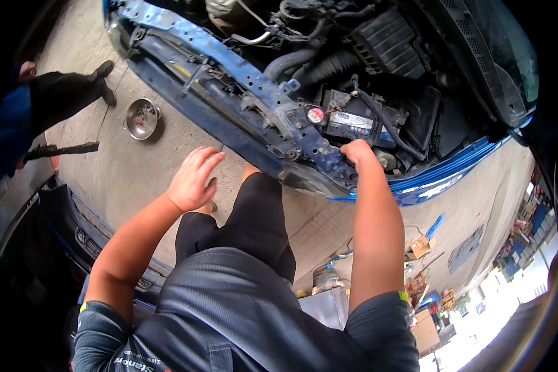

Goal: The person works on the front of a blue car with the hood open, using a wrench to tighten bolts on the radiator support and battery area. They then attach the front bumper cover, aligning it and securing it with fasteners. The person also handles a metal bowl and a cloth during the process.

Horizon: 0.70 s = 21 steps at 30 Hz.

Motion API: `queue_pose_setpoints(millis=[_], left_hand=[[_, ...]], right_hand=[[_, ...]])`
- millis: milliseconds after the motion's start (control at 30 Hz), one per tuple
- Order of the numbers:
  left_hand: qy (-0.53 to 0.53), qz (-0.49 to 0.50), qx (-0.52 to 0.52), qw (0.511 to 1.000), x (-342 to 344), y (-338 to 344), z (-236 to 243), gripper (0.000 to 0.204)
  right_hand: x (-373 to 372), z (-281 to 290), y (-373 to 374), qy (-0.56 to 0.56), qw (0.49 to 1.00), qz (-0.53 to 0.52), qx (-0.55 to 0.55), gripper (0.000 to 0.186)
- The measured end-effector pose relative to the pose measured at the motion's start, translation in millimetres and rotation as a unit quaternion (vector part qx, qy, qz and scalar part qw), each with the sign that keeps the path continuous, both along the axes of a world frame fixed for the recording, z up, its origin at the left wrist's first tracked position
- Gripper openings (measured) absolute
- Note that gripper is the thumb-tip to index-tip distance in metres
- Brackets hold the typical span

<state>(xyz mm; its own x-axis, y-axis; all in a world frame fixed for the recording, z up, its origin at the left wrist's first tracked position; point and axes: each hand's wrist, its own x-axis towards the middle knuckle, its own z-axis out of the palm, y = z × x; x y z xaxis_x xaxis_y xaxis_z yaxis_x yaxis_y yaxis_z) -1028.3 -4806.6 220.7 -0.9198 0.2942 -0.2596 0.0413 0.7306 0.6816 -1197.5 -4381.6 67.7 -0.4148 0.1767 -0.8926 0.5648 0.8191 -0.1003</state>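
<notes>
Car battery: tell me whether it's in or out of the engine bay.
In: the battery sits in the open engine bay, near the right hand. Whether it is clamped down, I cannot tell.

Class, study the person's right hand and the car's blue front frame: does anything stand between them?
Nothing visible does. The right hand is right at the blue front frame, with the battery just beyond; exactly where it touches is hidden.
</notes>
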Motion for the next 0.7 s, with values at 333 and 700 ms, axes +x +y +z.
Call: queue_pose_setpoints(millis=[333,700], left_hand=[[-0.139,0.281,-0.122,0.942,177.8,-98.5,45.4,0.061],[-0.232,0.415,-0.112,0.873,292.7,-100.4,88.2,0.058]], right_hand=[[-9.5,-43.6,17.7,-0.079,0.995,-0.003,0.061,0.015],[-11.8,-39.5,12.0,-0.093,0.987,-0.114,0.060,0.007]])
